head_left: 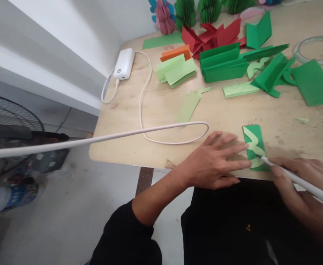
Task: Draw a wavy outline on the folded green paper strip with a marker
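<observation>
Near the table's front edge lies a dark green paper strip (257, 131), with a light green curvy paper cutout (253, 146) on top of it. My left hand (216, 162) rests palm down with its fingers spread, and its fingertips press on the left side of the cutout. To the right, my right hand (302, 180) grips a white pen (302, 182). The pen's tip touches down at the cutout's edge, over the green strip. Part of the cutout's lower end is covered by my fingers.
Folded green papers (223, 62), red papers (213, 36) and light green papers (176, 70) lie at the back. A white cable (150, 129) loops left of my hands from a power bank (124, 63). A tape roll (317, 49) sits at the right.
</observation>
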### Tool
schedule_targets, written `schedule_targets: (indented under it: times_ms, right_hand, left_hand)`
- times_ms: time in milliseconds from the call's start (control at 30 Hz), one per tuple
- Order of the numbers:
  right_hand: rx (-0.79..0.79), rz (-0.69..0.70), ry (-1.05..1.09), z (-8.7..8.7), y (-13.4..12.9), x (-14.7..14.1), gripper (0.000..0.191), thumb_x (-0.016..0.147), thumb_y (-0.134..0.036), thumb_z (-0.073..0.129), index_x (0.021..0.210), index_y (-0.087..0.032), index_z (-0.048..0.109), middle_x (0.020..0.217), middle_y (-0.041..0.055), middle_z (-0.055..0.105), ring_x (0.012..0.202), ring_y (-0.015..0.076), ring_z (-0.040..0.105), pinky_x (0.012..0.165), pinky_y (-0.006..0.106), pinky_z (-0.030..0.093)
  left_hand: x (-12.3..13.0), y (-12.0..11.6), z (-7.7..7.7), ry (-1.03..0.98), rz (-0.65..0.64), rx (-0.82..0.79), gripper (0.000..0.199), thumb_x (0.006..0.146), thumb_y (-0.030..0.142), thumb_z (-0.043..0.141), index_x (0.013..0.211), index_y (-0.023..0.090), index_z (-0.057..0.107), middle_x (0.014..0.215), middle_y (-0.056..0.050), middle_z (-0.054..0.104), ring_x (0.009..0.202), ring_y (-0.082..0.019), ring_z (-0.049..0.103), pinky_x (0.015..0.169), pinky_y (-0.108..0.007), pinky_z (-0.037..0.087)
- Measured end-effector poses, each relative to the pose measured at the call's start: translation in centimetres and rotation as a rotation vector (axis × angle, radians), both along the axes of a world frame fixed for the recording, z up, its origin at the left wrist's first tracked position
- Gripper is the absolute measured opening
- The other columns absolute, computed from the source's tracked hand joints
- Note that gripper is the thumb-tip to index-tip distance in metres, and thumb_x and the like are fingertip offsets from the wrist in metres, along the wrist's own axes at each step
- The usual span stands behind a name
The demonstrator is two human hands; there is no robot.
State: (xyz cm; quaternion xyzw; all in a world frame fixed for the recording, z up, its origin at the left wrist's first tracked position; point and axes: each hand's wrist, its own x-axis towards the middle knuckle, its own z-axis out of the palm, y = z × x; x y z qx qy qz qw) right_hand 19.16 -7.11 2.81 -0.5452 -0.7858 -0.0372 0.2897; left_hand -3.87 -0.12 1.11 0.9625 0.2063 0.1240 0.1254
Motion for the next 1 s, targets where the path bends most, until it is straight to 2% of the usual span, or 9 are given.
schedule_targets:
  times_ms: [533, 733, 867, 1000]
  right_hand:
    - [-0.018, -0.002, -0.013, 0.29, -0.15, 0.02, 0.01, 0.086, -0.021, 0.059, 0.093, -0.028, 0.06, 0.071, -0.0037, 0.069, 0.063, 0.0168, 0.063, 0.065, 0.034, 0.042]
    - [-0.066, -0.062, 0.004, 0.46, -0.15, -0.26, 0.009, 0.086, -0.024, 0.056, 0.088, -0.03, 0.062, 0.069, -0.0039, 0.068, 0.061, 0.0176, 0.063, 0.063, 0.035, 0.041]
    - [-0.072, -0.095, 0.039, 0.51, -0.23, -0.33, 0.017, 0.088, -0.023, 0.056, 0.1, -0.029, 0.065, 0.078, -0.0016, 0.072, 0.07, 0.018, 0.068, 0.067, 0.033, 0.046]
    - [-0.07, -0.02, 0.117, -0.03, -0.18, -0.22, 0.036, 0.085, -0.017, 0.06, 0.119, -0.028, 0.064, 0.092, 0.0024, 0.075, 0.083, 0.02, 0.07, 0.076, 0.034, 0.05]
  left_hand:
    - [-0.06, -0.05, -0.15, -0.006, -0.002, -0.008, 0.044, 0.097, 0.049, 0.05, 0.135, 0.029, 0.061, 0.153, -0.006, 0.049, 0.144, -0.032, 0.038, 0.119, -0.054, 0.024]
    - [-0.04, -0.06, -0.05, 0.005, 0.0, -0.007, 0.044, 0.098, 0.048, 0.05, 0.136, 0.03, 0.06, 0.154, -0.005, 0.048, 0.144, -0.032, 0.038, 0.119, -0.054, 0.023]
    - [-0.02, -0.02, 0.02, 0.015, -0.006, -0.004, 0.043, 0.098, 0.048, 0.048, 0.135, 0.029, 0.061, 0.153, -0.005, 0.048, 0.144, -0.032, 0.038, 0.119, -0.054, 0.024]
    - [0.01, -0.05, -0.09, 0.017, -0.001, 0.0, 0.044, 0.098, 0.049, 0.047, 0.136, 0.029, 0.06, 0.153, -0.006, 0.048, 0.144, -0.032, 0.036, 0.118, -0.055, 0.024]
